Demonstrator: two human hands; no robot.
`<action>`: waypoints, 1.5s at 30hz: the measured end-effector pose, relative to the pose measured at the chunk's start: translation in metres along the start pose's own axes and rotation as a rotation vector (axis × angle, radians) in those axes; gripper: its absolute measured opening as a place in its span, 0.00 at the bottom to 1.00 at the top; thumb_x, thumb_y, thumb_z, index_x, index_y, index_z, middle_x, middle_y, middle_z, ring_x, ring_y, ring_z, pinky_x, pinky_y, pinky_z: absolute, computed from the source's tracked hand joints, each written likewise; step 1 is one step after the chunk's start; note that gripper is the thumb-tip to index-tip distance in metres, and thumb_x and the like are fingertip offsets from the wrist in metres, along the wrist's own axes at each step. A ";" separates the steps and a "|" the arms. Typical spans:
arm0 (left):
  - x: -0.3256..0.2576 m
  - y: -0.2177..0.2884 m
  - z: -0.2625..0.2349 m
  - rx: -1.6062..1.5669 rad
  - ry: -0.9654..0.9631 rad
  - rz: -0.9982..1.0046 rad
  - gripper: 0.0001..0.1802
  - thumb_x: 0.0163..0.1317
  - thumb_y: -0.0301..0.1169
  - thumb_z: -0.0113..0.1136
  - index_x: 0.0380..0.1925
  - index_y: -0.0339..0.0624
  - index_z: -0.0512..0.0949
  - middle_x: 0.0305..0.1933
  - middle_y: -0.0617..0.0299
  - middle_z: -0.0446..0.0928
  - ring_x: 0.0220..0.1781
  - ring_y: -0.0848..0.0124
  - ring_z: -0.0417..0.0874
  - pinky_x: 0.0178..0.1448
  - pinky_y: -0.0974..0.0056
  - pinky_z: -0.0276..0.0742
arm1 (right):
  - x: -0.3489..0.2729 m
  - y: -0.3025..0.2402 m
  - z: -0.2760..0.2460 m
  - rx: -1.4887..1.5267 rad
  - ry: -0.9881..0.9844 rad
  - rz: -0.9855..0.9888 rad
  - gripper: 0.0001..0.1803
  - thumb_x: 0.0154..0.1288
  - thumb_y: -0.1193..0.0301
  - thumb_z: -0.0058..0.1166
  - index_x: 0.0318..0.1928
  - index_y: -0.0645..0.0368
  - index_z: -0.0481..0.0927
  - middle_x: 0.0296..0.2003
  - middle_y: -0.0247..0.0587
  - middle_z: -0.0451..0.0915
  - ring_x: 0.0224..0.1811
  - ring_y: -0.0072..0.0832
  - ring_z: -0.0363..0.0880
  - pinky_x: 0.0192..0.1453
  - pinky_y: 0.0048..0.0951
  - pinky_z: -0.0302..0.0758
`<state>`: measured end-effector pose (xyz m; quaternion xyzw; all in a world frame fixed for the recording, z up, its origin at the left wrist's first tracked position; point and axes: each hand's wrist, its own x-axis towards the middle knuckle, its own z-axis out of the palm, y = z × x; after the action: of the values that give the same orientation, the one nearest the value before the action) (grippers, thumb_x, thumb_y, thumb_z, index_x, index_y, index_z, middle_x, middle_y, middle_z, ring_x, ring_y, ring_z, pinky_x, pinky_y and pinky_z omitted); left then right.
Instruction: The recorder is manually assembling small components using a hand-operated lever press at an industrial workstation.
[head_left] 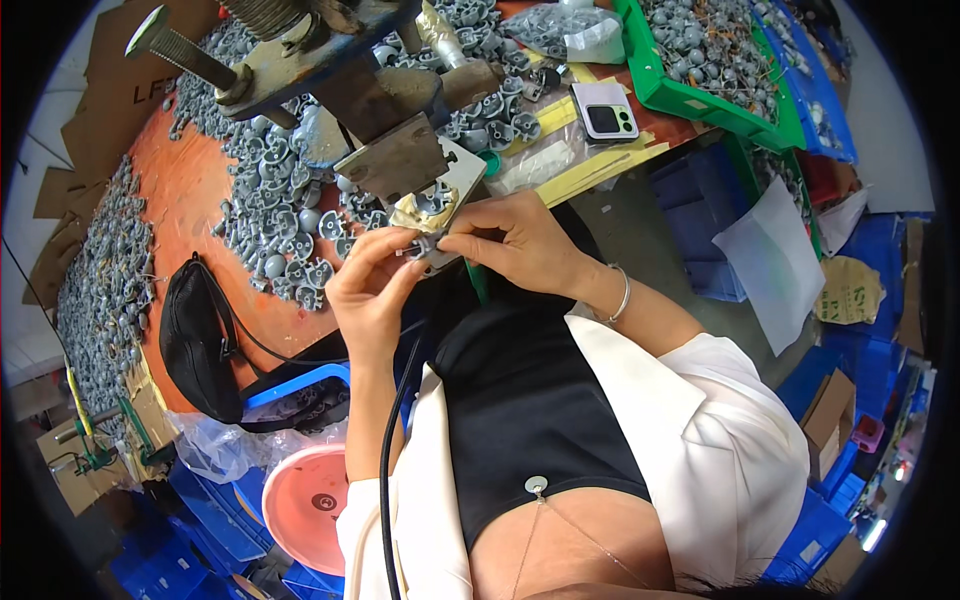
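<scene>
Down onto an orange-red worktable (180, 235), its edges bowed by the lens. Now across to grey-green floor (655, 270), shaded, just beside dark-blue plastic bins (695, 200). Up at the left, brown cardboard sheets (110, 125), and beyond, a pale surface (45, 130), wall or floor impossible to tell. Over to the right, an open cardboard box (830, 415), and low down there, a bright white streak of light (874, 535)!

Print on cardboard (125, 65), a bag (850, 291) and a tub (296, 522)
Dark capitals (152, 93) stand on the brown cardboard at upper left; green lettering, creased and partly legible, marks the tan bag at right; the pink tub's round dark emblem (323, 502) is too small to read.
</scene>
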<state>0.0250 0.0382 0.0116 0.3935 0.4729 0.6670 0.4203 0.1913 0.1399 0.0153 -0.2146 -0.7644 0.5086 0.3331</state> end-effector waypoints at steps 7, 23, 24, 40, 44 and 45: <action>0.005 0.009 0.012 0.643 -0.111 0.582 0.12 0.46 0.14 0.64 0.34 0.33 0.83 0.39 0.54 0.82 0.45 0.60 0.82 0.52 0.62 0.75 | -0.001 -0.001 -0.004 0.811 -0.170 0.671 0.11 0.67 0.64 0.54 0.36 0.59 0.80 0.21 0.33 0.79 0.19 0.16 0.74 0.21 0.15 0.67; 0.000 0.003 0.018 0.996 0.027 0.309 0.17 0.50 0.22 0.68 0.42 0.38 0.80 0.37 0.57 0.80 0.37 0.66 0.78 0.44 0.64 0.73 | 0.009 0.017 0.007 0.271 -0.096 0.224 0.06 0.65 0.73 0.56 0.38 0.62 0.74 0.28 0.29 0.75 0.27 0.12 0.72 0.28 0.16 0.68; 0.000 0.000 0.019 0.781 0.044 0.125 0.16 0.51 0.22 0.68 0.41 0.38 0.81 0.35 0.58 0.79 0.32 0.67 0.79 0.38 0.66 0.75 | 0.009 0.019 0.011 0.363 -0.057 0.275 0.07 0.64 0.72 0.57 0.40 0.62 0.75 0.26 0.29 0.75 0.27 0.12 0.73 0.28 0.16 0.68; 0.030 -0.015 0.015 0.980 0.035 0.241 0.10 0.53 0.23 0.66 0.37 0.42 0.82 0.29 0.58 0.75 0.26 0.65 0.75 0.31 0.65 0.70 | 0.018 0.025 -0.018 -0.623 0.220 -0.039 0.12 0.61 0.66 0.58 0.42 0.58 0.79 0.16 0.39 0.77 0.20 0.34 0.79 0.26 0.32 0.72; 0.024 -0.020 0.026 1.036 0.131 0.359 0.10 0.53 0.22 0.65 0.37 0.43 0.82 0.30 0.57 0.75 0.28 0.63 0.77 0.32 0.62 0.72 | 0.088 0.029 -0.068 0.019 0.309 0.076 0.14 0.67 0.63 0.50 0.40 0.61 0.81 0.29 0.42 0.83 0.31 0.29 0.83 0.38 0.29 0.78; 0.024 -0.022 0.026 1.031 0.135 0.343 0.10 0.53 0.22 0.65 0.37 0.43 0.82 0.30 0.56 0.75 0.30 0.61 0.77 0.33 0.61 0.73 | 0.109 0.033 -0.075 0.246 0.339 -0.022 0.16 0.69 0.62 0.50 0.42 0.62 0.81 0.32 0.40 0.84 0.32 0.26 0.83 0.39 0.26 0.78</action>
<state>0.0453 0.0724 0.0000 0.5762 0.6936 0.4315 0.0269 0.1707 0.2732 0.0358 -0.2463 -0.6319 0.5511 0.4862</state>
